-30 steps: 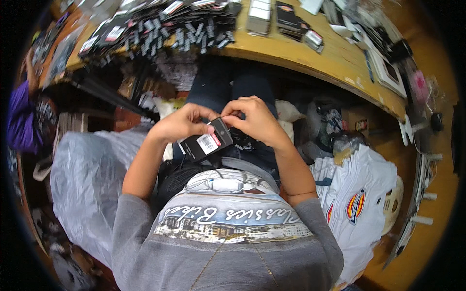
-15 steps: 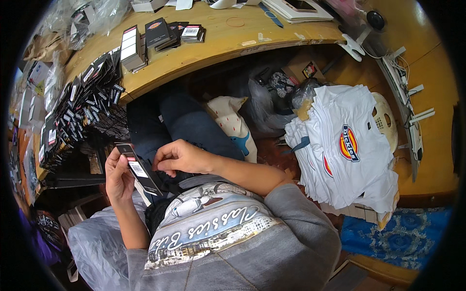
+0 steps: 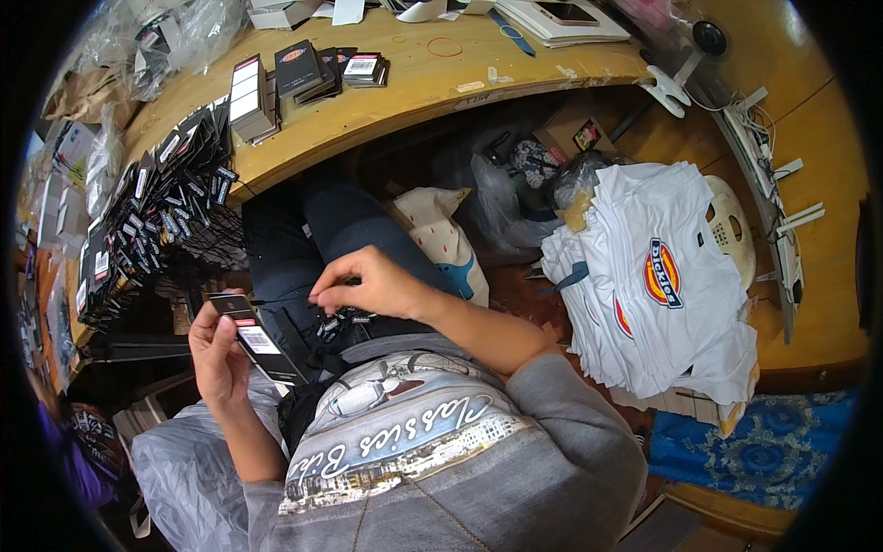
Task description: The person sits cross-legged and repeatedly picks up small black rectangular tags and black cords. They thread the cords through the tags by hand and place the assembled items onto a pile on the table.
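Observation:
My left hand [image 3: 221,357] grips a black hang tag [image 3: 280,368] by its edge, thumb on top. A white barcode label with a red band shows on the tag's face; whether more tags lie beneath it, I cannot tell. To the right of the tag my right hand [image 3: 375,287] hovers over my lap, thumb and fingertips pinched together. Anything between those fingertips is too small to make out. Just below them, a bunch of black tag strings [image 3: 342,324] with small lettered plastic ends rests on my lap.
Many strung black tags [image 3: 161,198] hang over the table's left edge. Stacks of tags [image 3: 253,101] stand on the yellow table [image 3: 405,106]. A pile of white T-shirts [image 3: 644,276] lies at the right. A grey plastic bag [image 3: 189,469] is at the lower left.
My right hand has moved up and to the right, away from the tag, uncovering the strings on my lap. My left hand has shifted slightly left and down with the tag.

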{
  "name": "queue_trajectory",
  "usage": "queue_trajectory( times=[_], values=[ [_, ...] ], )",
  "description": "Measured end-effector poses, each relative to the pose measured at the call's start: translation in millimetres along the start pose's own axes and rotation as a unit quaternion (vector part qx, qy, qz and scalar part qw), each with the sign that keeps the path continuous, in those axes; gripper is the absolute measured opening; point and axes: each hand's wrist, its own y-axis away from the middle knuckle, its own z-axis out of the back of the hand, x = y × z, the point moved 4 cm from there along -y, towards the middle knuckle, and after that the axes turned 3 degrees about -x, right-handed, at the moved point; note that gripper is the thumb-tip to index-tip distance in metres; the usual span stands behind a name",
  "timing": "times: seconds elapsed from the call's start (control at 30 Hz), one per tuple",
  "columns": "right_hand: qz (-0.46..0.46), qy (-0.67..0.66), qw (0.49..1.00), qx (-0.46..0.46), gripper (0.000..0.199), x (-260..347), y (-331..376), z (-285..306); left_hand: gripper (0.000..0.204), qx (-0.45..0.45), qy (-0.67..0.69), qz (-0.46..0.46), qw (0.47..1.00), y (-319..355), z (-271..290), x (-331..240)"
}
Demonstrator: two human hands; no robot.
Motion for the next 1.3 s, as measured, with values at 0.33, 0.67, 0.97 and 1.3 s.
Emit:
queue_trajectory(
  times=[0.33, 0.67, 0.97, 1.3],
  values=[
    [0.096, -0.281, 0.947, -0.126, 0.006, 19.0, 7.3, 50.9, 0.019, 0.027, 0.002, 0.052, 0.998, -1.9, -8.4, 16.2],
    [0.168, -0.424, 0.888, -0.055, 0.006, 56.9, 7.0, 45.2, 0.024, 0.036, 0.037, 0.128, 0.990, -11.1, -37.5, 41.8],
    [0.206, 0.169, 0.939, -0.215, 0.007, 64.2, 18.0, 19.8, 0.017, 0.039, -0.029, 0.025, 0.999, -26.2, -51.1, 27.6],
    [0.140, 0.130, 0.962, -0.196, 0.005, 45.6, 2.2, 6.4, 0.019, -0.072, -0.234, -0.260, 0.934, -25.9, -65.2, 6.2]
  ],
)
